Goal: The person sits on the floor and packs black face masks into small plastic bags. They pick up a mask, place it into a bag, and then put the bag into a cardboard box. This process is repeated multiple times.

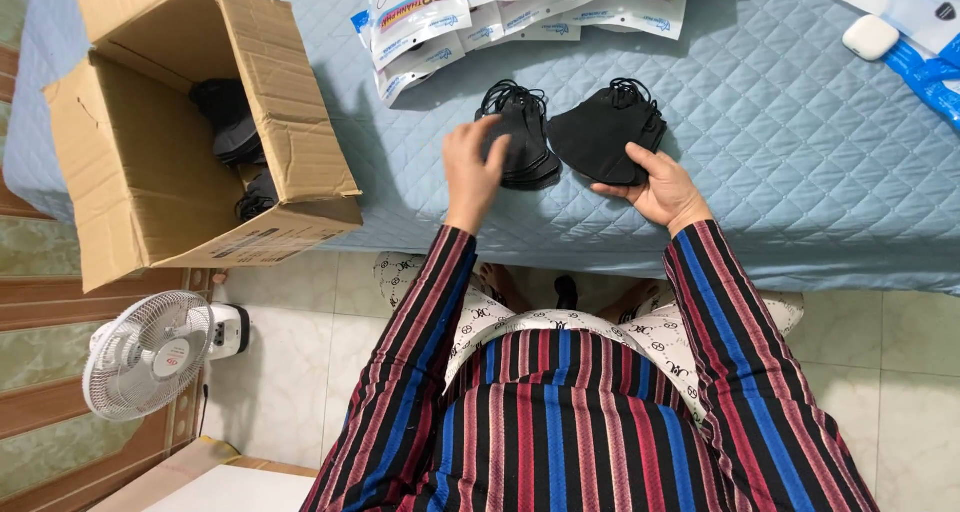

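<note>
Head view, near to far: left hand point(472, 175), fingers spread loosely, rests on a stack of black face masks point(522, 144) on the quilted blue bed point(800, 142). Right hand point(660, 188) grips a second black mask stack point(602, 132) just beside. Beyond: white mask packets point(480, 12). Left: open cardboard box point(190, 142) with black masks.

To your left sits an open cardboard box point(180, 142) on the quilted blue bed point(800, 152); sealed packets point(500, 7) lie ahead, and a white fan point(150, 352) stands on the floor.
</note>
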